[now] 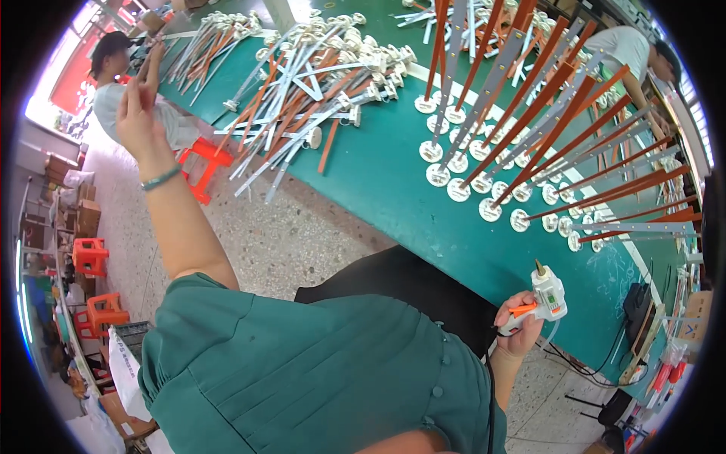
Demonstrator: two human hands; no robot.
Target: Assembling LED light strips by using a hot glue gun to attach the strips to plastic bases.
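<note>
A long green table (363, 166) runs across the upper part of the view, carrying a group of upright brown and grey strips (518, 125) on white round bases (490, 209) at the right, and a tangled heap of similar strips with white round ends (310, 83) at the left. Beyond the left part, a co-worker (104, 106) sits beside a red plastic stool (203, 163); another co-worker (624, 53) leans in at the upper right. The left hand (138, 125) is raised toward the upper left, its fingers extended, with nothing seen in them, well apart from the right hand. The right hand (522, 337) is at the near edge of the table, its fingers wrapped around the handle of a white hot glue gun (550, 296), so the gun lies within its grasp, while from the left fingers it lies far off to the right and closer to the body. The gun's barrel has its long axis running away from the person, tilted slightly left, the handle slanting down and left from it. Below the barrel's side sits an orange trigger (522, 309); the bare nozzle (539, 266) points toward the nearest bases, apart from them
</note>
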